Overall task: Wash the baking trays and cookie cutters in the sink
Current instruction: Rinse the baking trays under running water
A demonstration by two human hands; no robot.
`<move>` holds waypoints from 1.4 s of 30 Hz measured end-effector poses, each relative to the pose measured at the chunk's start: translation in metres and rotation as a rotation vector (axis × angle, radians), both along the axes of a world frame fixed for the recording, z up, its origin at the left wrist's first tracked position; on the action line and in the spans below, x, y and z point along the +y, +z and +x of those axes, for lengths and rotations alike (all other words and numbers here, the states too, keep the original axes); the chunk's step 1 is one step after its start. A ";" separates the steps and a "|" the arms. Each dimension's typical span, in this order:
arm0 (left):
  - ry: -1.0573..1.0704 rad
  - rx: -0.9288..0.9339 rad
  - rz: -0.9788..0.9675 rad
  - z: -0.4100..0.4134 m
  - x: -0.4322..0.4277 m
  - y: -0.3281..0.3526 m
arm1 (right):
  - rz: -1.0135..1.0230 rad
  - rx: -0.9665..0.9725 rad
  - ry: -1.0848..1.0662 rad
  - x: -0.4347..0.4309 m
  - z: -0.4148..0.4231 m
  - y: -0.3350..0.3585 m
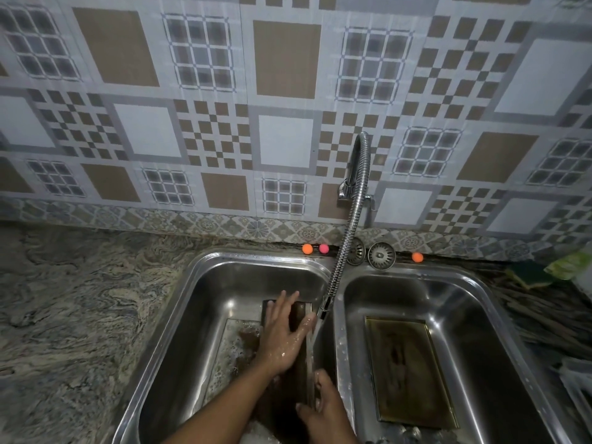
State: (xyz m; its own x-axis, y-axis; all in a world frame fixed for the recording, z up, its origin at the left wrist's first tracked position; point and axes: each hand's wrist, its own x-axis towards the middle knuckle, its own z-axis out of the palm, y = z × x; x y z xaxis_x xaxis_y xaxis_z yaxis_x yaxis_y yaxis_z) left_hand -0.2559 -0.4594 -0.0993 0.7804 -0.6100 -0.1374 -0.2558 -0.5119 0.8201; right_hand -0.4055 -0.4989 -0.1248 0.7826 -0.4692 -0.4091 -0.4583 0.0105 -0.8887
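In the left basin (198, 302) a dark baking tray (298, 318) stood under running water. The left hand (285, 331) pressed flat on it with straight fingers; the right hand (326, 408) gripped its near edge. Another tray (407, 370) lay in the right basin (474, 302).

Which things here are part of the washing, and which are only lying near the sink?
In use: dark tray under the left hand and right hand; hose tap running; second tray in the right basin.
Lying about: sponge, two strainers, three small balls.
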 end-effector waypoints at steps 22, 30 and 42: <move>-0.204 -0.440 0.284 -0.009 0.035 0.045 | 0.093 0.169 -0.252 -0.007 0.065 -0.017; -0.431 -0.457 0.527 0.003 0.018 0.063 | 0.283 0.151 -0.481 -0.003 0.037 -0.015; -0.021 0.479 -0.096 -0.028 0.035 0.021 | 0.194 -0.144 -0.164 -0.013 0.044 0.038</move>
